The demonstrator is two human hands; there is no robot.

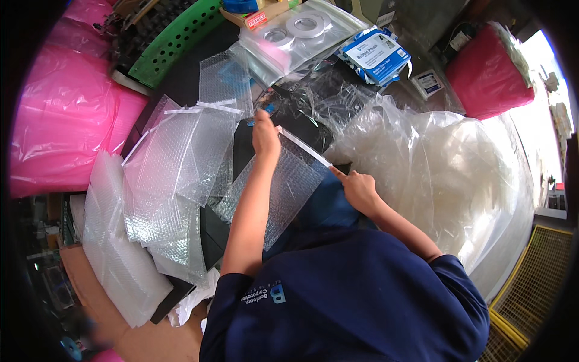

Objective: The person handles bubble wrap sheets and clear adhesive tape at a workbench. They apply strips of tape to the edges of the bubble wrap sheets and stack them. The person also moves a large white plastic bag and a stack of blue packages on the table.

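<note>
A clear bubble-wrap pouch point(274, 187) slants in front of me, a white tape strip point(306, 146) running along its upper edge. My left hand point(265, 136) is closed at the strip's far left end, and its fingertips are partly hidden. Just past its knuckles lies something small and blue that I cannot make out. At the near right end of the strip, my right hand point(358, 189) grips the pouch's corner, index finger stretched along the edge and the other fingers curled. More bubble-wrap pouches point(187, 142) with white strips overlap on the left.
Flattened bubble wrap point(120, 259) hangs at the left edge. Large clear plastic bags point(422, 175) bulge on the right. Tape rolls point(304, 25) rest on clear sheets at the back, beside a blue-and-white package point(375, 55). Pink wrapped bundles point(66, 108) stand left, a yellow mesh crate point(537, 280) right.
</note>
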